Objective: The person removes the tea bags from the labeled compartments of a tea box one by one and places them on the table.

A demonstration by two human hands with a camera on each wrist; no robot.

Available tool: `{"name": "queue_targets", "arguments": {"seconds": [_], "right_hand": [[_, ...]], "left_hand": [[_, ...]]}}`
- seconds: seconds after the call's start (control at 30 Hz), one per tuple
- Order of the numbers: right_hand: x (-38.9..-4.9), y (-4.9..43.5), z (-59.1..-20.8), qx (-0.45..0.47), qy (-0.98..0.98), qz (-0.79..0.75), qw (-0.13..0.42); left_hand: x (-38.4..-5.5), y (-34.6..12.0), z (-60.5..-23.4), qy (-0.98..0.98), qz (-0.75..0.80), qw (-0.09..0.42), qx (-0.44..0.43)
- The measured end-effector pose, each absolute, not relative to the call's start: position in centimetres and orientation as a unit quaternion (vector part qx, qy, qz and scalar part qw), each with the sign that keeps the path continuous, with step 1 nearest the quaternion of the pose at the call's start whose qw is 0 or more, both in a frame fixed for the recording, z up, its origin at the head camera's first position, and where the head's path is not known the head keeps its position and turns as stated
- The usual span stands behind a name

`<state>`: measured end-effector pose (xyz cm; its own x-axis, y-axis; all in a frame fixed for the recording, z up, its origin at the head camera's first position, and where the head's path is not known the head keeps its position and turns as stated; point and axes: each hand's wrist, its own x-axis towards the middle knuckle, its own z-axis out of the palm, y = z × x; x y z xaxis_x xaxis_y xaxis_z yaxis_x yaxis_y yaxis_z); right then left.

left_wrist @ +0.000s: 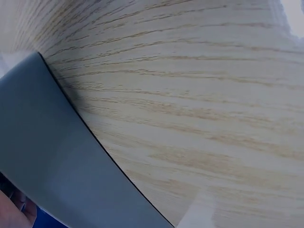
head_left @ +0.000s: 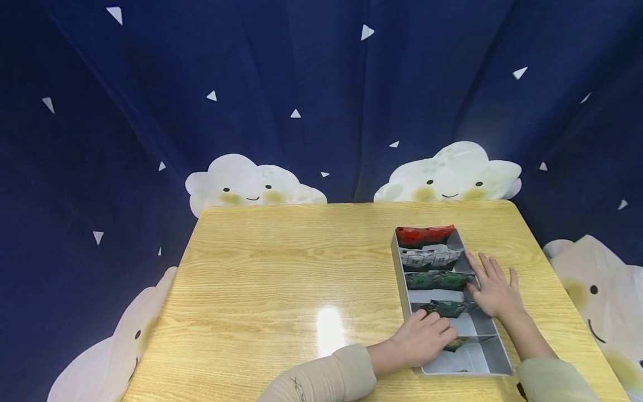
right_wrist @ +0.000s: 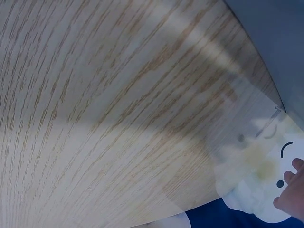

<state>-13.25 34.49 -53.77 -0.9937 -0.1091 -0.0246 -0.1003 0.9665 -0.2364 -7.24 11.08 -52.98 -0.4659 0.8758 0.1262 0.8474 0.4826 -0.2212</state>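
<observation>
While my left hand [head_left: 424, 338] bends over the left wall of the gray box [head_left: 467, 357], I cannot tell whether its fingers pinch the dark packet [head_left: 454, 344] beneath. Right hand [head_left: 497, 295], apart from it: fingers spread at the box's right rim. Wide stretch of table [head_left: 281, 268] left of the box; narrower strip to its right. Green packets [head_left: 437, 280] stand inside the box, between my hands and its far end.
</observation>
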Motion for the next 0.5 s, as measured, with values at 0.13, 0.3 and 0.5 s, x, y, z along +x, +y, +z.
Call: {"name": "queue_targets", "arguments": {"seconds": [0.13, 0.3, 0.5], "right_hand": [[-13.3, 34.5, -53.9, -0.051, 0.992, -0.118, 0.018], [-13.3, 34.5, -53.9, -0.053, 0.991, -0.120, 0.019], [-13.3, 34.5, -53.9, -0.053, 0.991, -0.120, 0.018]], "left_hand": [[-7.2, 10.9, -52.4, -0.856, 0.046, 0.119, -0.501], [-7.6, 10.5, -50.8, -0.864, 0.020, 0.121, -0.488], [-8.5, 9.7, -48.2, -0.865, -0.025, 0.151, -0.478]]}}
